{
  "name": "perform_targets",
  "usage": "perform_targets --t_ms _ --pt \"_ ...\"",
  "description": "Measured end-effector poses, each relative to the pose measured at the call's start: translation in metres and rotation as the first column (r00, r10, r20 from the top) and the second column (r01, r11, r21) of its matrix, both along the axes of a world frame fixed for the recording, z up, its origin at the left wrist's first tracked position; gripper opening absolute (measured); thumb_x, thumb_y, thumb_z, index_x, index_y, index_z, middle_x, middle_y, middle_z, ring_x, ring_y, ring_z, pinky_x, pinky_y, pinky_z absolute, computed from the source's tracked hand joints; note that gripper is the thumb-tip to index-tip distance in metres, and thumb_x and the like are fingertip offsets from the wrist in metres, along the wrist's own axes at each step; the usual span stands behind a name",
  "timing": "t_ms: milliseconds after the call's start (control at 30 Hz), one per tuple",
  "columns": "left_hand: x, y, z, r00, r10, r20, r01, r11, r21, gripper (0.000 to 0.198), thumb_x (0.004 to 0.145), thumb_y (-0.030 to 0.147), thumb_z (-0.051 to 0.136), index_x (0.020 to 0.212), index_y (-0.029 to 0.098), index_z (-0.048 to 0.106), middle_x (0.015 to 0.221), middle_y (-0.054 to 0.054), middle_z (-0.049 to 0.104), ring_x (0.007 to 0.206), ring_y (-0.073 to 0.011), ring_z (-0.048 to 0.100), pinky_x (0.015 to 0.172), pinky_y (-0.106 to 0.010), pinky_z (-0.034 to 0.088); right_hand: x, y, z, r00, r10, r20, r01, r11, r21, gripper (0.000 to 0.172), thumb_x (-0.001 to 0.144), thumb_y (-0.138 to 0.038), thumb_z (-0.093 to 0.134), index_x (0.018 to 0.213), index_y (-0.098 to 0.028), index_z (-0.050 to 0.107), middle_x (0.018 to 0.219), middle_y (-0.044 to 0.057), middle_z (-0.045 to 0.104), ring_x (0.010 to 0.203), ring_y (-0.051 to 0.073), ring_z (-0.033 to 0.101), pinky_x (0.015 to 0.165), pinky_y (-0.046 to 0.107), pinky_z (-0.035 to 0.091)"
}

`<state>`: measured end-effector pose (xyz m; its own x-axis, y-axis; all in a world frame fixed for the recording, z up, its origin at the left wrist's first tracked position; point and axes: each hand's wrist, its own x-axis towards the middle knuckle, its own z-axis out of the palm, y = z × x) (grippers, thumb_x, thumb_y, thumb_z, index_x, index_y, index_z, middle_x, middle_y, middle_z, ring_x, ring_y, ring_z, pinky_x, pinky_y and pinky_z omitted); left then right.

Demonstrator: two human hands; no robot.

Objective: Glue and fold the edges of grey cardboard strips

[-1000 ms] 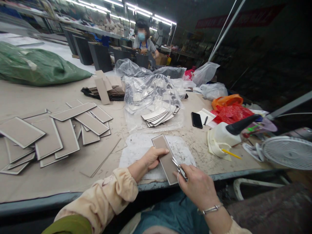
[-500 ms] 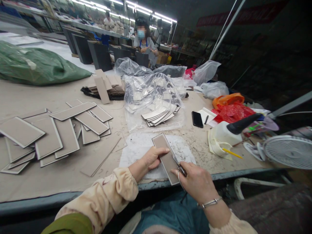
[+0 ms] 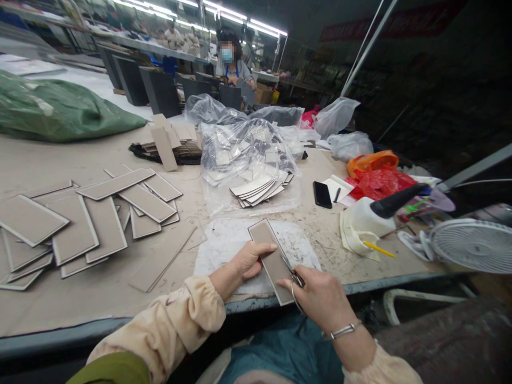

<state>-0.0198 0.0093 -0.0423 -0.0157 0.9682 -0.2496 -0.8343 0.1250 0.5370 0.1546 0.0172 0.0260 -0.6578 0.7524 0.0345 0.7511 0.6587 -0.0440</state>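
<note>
My left hand (image 3: 248, 260) grips a beige rectangular panel (image 3: 264, 234) with a pale border and dark edge, thumb lying on its face. The panel slants over a white sheet (image 3: 220, 240) near the table's front edge. Closed round a pair of scissors (image 3: 295, 277), my right hand (image 3: 322, 296) has the blades along the panel's right edge, and its thumb is close to the panel's lower part. Part of the scissors' handles is hidden by the fingers. To the left lie several similar bordered panels (image 3: 106, 226), loosely overlapping.
Clear plastic (image 3: 256, 154) with pale pieces lies ahead, beside a stack of beige boards (image 3: 186, 141). On the right are a phone (image 3: 322, 194), a white plastic container (image 3: 366, 218), a red bag (image 3: 376, 184) and a white fan (image 3: 472, 245). Across the table is a masked person (image 3: 232, 66).
The view has shifted slightly, so the table's things sit a little further left. My hands, the panel and the scissors keep nearly the same pose. The person across has moved their arms slightly.
</note>
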Motion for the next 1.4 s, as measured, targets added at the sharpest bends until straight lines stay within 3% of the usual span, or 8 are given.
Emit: perform_targets --t_ms 267,600,900,1200,1400 --pt "0.0 -0.001 0.003 1.0 -0.003 0.014 0.003 0.999 -0.039 0.033 0.061 0.013 0.075 0.091 0.009 0.064 0.077 -0.007 0.069 0.069 -0.0178 0.064 0.078 -0.034 0.051 -0.001 -0.001 -0.001 0.999 -0.016 0.034 0.015 1.0 0.02 0.039 0.084 -0.059 0.049 0.075 -0.022 0.058 0.065 0.001 0.064 0.061 0.016 0.06 0.055 0.027 0.026" --pt "0.003 -0.003 0.003 0.999 -0.053 0.013 0.053 0.998 0.024 0.028 0.067 0.016 0.073 0.092 0.008 0.064 0.082 -0.011 0.07 0.076 -0.0228 0.067 0.077 -0.038 0.053 -0.012 -0.002 0.01 0.997 -0.055 0.049 0.051 0.995 0.09 0.034 0.082 -0.057 0.053 0.082 -0.024 0.06 0.069 0.001 0.065 0.061 0.017 0.061 0.054 0.028 0.025" --pt "0.004 -0.003 0.004 0.999 -0.035 0.028 0.035 0.999 -0.019 0.028 0.064 0.014 0.074 0.089 0.009 0.064 0.078 -0.009 0.07 0.075 -0.0244 0.068 0.075 -0.039 0.054 -0.012 0.0 0.008 0.996 -0.058 0.07 0.053 0.996 0.075 0.035 0.082 -0.058 0.053 0.081 -0.024 0.061 0.068 0.001 0.065 0.06 0.017 0.061 0.053 0.028 0.024" --pt "0.005 -0.002 0.001 0.998 -0.045 0.037 0.045 0.999 0.012 0.026 0.066 0.015 0.074 0.09 0.008 0.064 0.079 -0.01 0.07 0.077 -0.0247 0.068 0.074 -0.039 0.055 -0.01 0.003 0.006 0.996 -0.055 0.075 0.052 0.997 0.052 0.037 0.082 -0.058 0.053 0.075 -0.022 0.059 0.067 0.002 0.066 0.061 0.018 0.062 0.053 0.028 0.024" --pt "0.004 -0.004 0.003 0.996 -0.052 0.066 0.048 0.997 0.051 0.026 0.068 0.015 0.072 0.092 0.009 0.063 0.084 -0.011 0.07 0.084 -0.027 0.067 0.079 -0.041 0.053 -0.01 0.004 0.004 0.997 -0.051 0.053 0.046 0.995 0.089 0.037 0.082 -0.057 0.053 0.08 -0.022 0.062 0.068 0.002 0.066 0.061 0.017 0.062 0.053 0.028 0.026"
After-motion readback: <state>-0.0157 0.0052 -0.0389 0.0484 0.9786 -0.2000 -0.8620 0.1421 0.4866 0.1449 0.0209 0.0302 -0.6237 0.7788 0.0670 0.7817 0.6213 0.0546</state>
